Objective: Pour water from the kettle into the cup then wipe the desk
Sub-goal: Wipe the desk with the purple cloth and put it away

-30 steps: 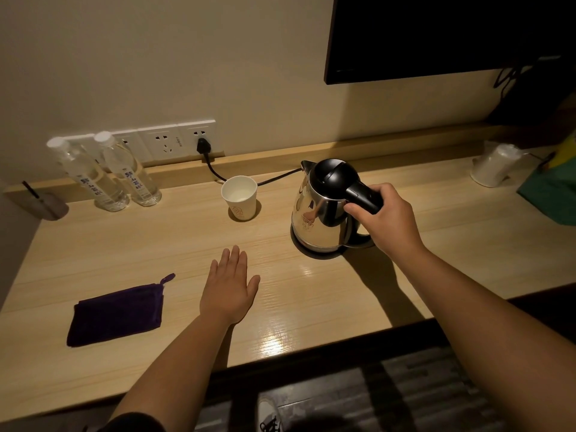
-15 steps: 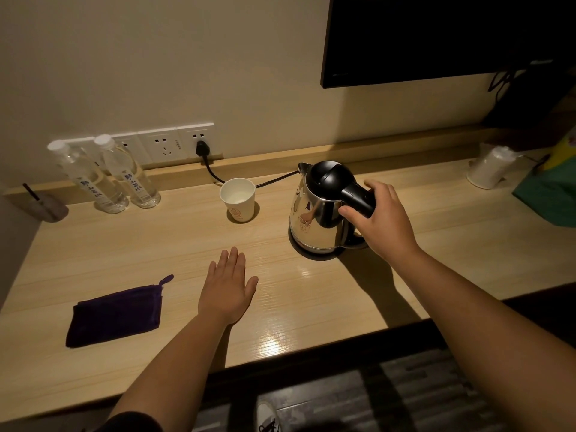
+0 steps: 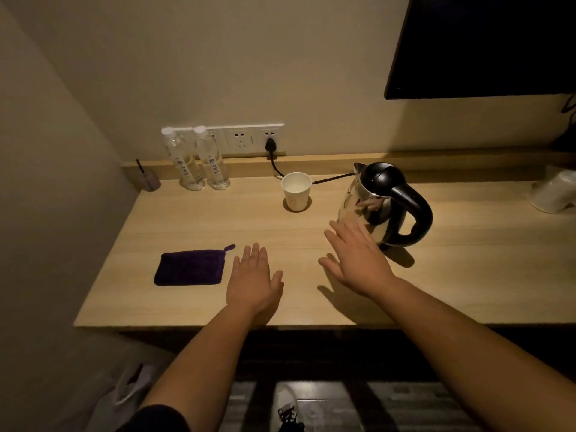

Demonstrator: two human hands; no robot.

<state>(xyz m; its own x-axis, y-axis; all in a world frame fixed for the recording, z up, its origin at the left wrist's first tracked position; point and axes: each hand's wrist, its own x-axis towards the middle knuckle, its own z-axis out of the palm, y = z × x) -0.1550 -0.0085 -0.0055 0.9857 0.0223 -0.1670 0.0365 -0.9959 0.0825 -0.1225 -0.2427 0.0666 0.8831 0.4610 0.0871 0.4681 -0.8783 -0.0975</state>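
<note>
A steel kettle with a black lid and handle stands upright on the wooden desk, its cord running to a wall socket. A white paper cup stands to its left. A folded dark purple cloth lies flat near the desk's left front. My right hand hovers open just in front of the kettle, palm down, holding nothing. My left hand rests flat and open on the desk, just right of the cloth.
Two clear water bottles stand at the back left below the socket strip. A small grey holder sits in the left corner. A white object lies at the far right. A dark screen hangs above.
My right hand let go of the kettle handle and drew back toward me, now open in front of the kettle. The view shifted left and pulled back from the desk.
</note>
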